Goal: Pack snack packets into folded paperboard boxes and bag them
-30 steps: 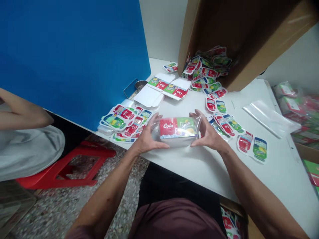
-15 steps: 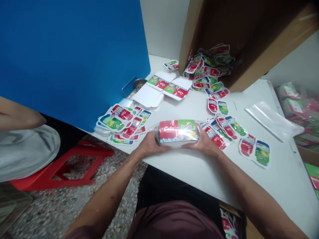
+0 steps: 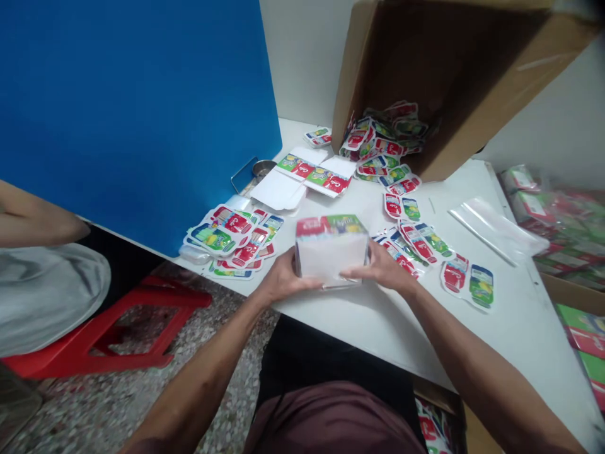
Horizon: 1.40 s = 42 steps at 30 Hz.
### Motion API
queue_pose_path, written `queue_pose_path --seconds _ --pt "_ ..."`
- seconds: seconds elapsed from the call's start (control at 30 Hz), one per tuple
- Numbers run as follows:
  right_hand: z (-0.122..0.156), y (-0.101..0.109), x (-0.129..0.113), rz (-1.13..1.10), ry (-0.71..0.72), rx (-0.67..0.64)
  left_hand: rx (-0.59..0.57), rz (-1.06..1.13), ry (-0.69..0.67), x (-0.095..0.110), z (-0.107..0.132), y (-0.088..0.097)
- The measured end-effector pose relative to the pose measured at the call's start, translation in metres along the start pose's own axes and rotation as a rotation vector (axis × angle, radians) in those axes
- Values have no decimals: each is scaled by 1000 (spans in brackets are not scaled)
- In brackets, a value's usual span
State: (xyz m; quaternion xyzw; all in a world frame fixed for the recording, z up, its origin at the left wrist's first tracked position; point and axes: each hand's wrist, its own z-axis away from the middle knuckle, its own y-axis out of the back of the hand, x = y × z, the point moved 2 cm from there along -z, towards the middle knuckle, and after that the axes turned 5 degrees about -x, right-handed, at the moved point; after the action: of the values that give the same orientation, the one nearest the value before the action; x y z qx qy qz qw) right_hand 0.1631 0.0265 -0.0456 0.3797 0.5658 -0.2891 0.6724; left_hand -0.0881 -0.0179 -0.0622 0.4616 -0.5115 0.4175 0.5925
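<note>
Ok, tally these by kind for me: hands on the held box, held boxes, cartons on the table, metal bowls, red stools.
Hands: 2
Box: 1
Carton: 1
Bowl: 1
Stool: 1
Total: 6

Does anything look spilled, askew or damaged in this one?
Possibly: the big carton opens sideways onto the table, and printed packets trail from its mouth at uneven angles, as if spilled. The box between the left hand and right hand is slightly blurred, but no damage shows.
</note>
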Motion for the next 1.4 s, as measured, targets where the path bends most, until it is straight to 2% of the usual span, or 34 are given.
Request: queue_pose_path --seconds 0.13,0.2,0.27,0.33,0.43,0.5,0.57,0.67,0.73,0.8,0.87,0.93,0.97,1.0,1.03,1.1,1.13,1.17,1.23,1.27,1.33,1.4 --pt "-1 11 -40 -146 -18 50 31 517 152 16 10 -22" --pt "1 12 -47 -247 -87 7 65 741 252 18 13 -40" --pt "6 11 -43 -297 -178 3 85 918 319 15 16 -60" --pt "11 7 -31 -268 -220 112 101 1074 339 9 18 -80" --pt "15 0 -6 -220 -189 379 150 1241 331 -3 22 -109" --pt "14 -3 3 -244 -178 502 169 1327 301 -6 24 -123" --pt "8 -1 -2 -216 -151 594 143 1407 255 -1 22 -134" --pt "-4 11 -42 105 62 707 42 1488 195 16 17 -144" --pt "-15 15 -82 416 270 685 -42 1522 162 26 15 -153" --pt "-26 14 -116 711 422 564 -119 1541 151 28 18 -165" --pt "-37 10 -138 969 485 380 -181 1504 183 22 29 -177" --pt "-46 8 -148 1154 497 222 -202 1339 229 11 45 -180" --pt "-49 8 -151 1214 502 165 -157 1195 230 7 54 -175" --pt "-51 9 -153 1256 512 128 -62 1015 207 5 60 -164" --pt "-52 11 -155 1284 528 103 88 803 154 6 64 -147" --pt "-53 14 -159 1320 562 49 495 383 -54 21 62 -99" --pt "-54 14 -162 1329 572 27 641 215 -160 33 54 -74" --pt "-54 14 -165 1334 573 11 684 81 -239 46 41 -50" --pt "-55 14 -168 1333 546 12 576 -82 -288 68 0 -11" --pt "-56 14 -169 1321 516 46 418 -108 -257 76 -24 2" --pt "-55 19 -165 1271 420 164 157 -88 -218 84 -65 20" --pt "-50 28 -156 1199 302 275 111 -53 -229 85 -94 28"
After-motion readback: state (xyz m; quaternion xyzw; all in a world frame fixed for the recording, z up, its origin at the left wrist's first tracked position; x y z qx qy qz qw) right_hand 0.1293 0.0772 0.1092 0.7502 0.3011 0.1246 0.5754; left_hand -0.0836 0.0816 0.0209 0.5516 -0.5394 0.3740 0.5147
